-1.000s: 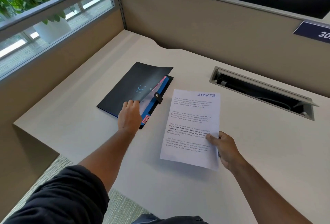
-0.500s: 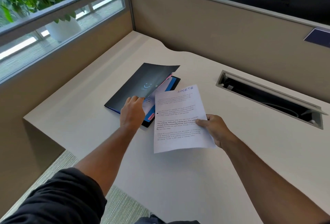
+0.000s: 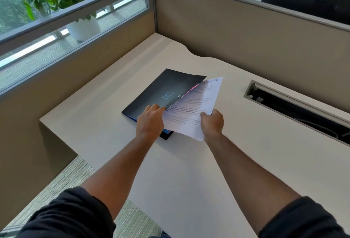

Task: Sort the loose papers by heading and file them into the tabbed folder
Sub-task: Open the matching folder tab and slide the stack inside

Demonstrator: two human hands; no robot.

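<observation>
A black tabbed folder (image 3: 161,91) with a pale smiley on its cover lies on the desk (image 3: 189,171). My left hand (image 3: 150,122) grips the cover's near edge and holds it lifted; pink and blue dividers show in the gap. A white printed sheet (image 3: 195,108) with a blue handwritten heading "SPORTS" is pinched at its right edge by my right hand (image 3: 212,123). The sheet is tilted, and its left part lies under the raised cover.
An open cable tray slot (image 3: 295,108) is sunk into the desk at the right. Beige partition walls (image 3: 246,29) close the back and left. A potted plant (image 3: 75,10) stands behind the glass. Carpet (image 3: 72,179) shows past the desk's near-left edge.
My right hand lifted the sheet off the desk and carried it left, sliding it under the folder's cover. My left hand kept the cover raised.
</observation>
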